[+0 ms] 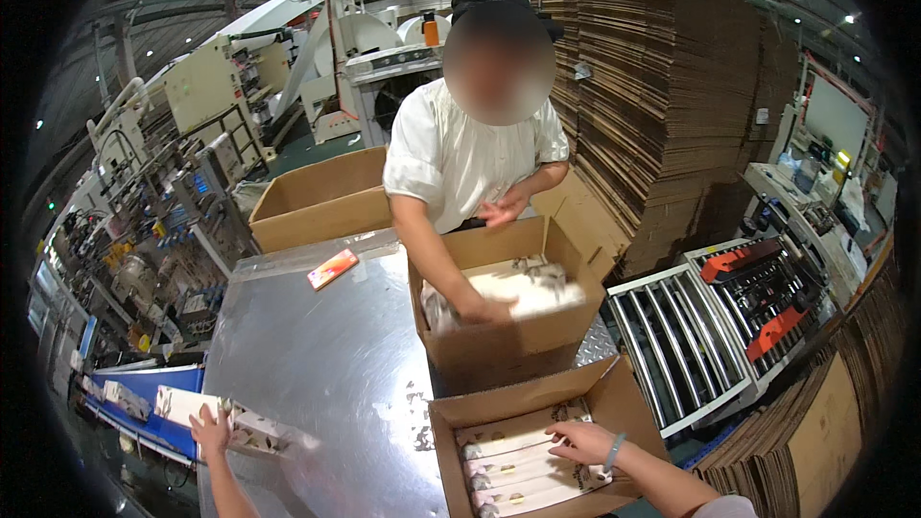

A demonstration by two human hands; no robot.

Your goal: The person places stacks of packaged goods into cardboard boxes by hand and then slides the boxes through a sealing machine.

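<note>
At the lower left, my left hand (211, 429) grips a long white floral-printed pack (182, 407) at the end of a blue conveyor (182, 438). Another such pack (257, 430) lies just right of it on the metal table's edge. My right hand (578, 443), a band round its wrist, is over the near cardboard box (489, 407). Its fingers are stretched out and touch or nearly touch the row of white packs (523, 470) inside. Several packs lie side by side there, their printed ends toward the left.
Opposite, a person (470, 158) in white reaches into a second cardboard box (499, 350) of white packs. A red-orange packet (333, 270) lies on the metal table (326, 355). A roller conveyor (672, 336) and tall stacks of flat cardboard (662, 105) stand on the right; another box (321, 197) is behind.
</note>
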